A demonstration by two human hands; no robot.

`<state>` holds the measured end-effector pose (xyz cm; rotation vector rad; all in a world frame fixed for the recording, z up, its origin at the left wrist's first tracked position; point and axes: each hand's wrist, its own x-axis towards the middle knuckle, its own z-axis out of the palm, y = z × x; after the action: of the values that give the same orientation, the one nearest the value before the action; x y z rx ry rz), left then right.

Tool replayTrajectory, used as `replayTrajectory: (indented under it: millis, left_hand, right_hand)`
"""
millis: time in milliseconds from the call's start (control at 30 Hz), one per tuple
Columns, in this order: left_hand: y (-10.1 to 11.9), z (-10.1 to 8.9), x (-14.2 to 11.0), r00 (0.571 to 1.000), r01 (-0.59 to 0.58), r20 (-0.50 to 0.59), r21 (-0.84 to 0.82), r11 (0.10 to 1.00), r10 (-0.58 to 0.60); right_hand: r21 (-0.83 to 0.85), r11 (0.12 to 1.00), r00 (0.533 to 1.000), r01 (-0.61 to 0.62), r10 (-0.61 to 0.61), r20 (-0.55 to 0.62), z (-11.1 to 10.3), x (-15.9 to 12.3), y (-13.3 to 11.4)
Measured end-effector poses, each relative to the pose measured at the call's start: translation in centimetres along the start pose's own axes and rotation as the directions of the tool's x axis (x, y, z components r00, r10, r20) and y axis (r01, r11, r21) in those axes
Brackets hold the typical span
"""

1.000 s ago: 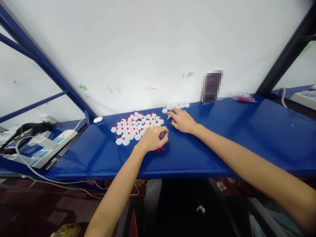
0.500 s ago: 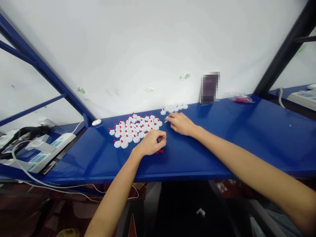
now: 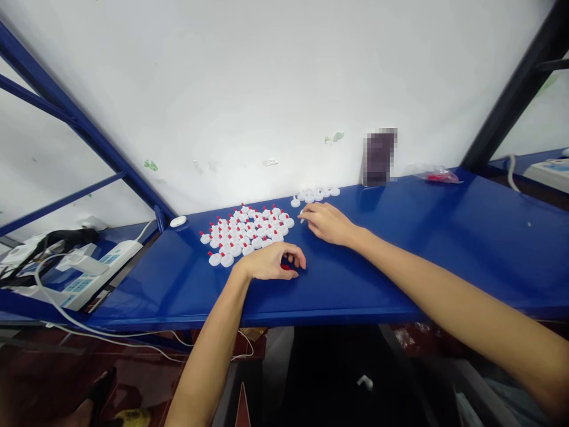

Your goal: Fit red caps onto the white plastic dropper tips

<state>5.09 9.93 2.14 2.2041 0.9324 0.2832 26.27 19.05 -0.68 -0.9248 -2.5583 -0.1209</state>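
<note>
Red-tipped white caps [image 3: 243, 230] are clustered on the blue table [image 3: 377, 267], beside the left hand [image 3: 275, 261]. That hand is held half open around red pieces [image 3: 285, 267]; contact cannot be told. A small white piece [image 3: 302, 219] is pinched by the right hand [image 3: 326, 222], near plain white caps [image 3: 316, 195].

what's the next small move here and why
I'd probably close the left hand's finger and thumb on one of the red tips: they are parted right by them, while the right hand has a white piece with no red tip visible, unlike the big cluster.
</note>
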Motion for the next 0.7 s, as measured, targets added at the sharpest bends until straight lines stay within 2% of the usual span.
replayTrajectory:
  millis: [100, 200, 300, 400, 500, 700]
  left_hand:
    - [0.0, 0.0, 0.2, 1.0, 0.013, 0.02, -0.013, 1.0, -0.013]
    - [0.3, 0.1, 0.2, 1.0, -0.011, -0.009, -0.005, 1.0, 0.01]
    - [0.7, 0.1, 0.1, 0.994, -0.091, -0.065, -0.021, 0.996, 0.089]
    - [1.0, 0.0, -0.2, 0.977, -0.129, -0.171, 0.001, 0.992, 0.127]
    - [0.8, -0.2, -0.5, 0.965, -0.088, -0.24, 0.074, 0.993, 0.103]
    - [-0.3, -0.3, -0.5, 0.986, 0.051, -0.164, 0.143, 0.988, -0.027]
  right_hand:
    - [0.0, 1.0, 1.0, 0.015, -0.015, -0.007, 0.2, 0.0, 0.0]
    - [0.02, 0.998, 0.999, 0.052, -0.052, -0.01, 0.4, 0.0, 0.0]
    - [0.039, 0.994, 0.995, 0.098, -0.098, -0.001, 0.4, -0.1, -0.1]
    - [0.046, 0.991, 0.992, 0.124, -0.125, 0.004, 0.3, -0.1, -0.4]
    - [0.059, 0.987, 0.989, 0.146, -0.147, 0.015, 0.2, 0.0, -0.6]
    - [0.107, 0.983, 0.988, 0.151, -0.154, 0.014, 0.4, -0.3, -0.7]
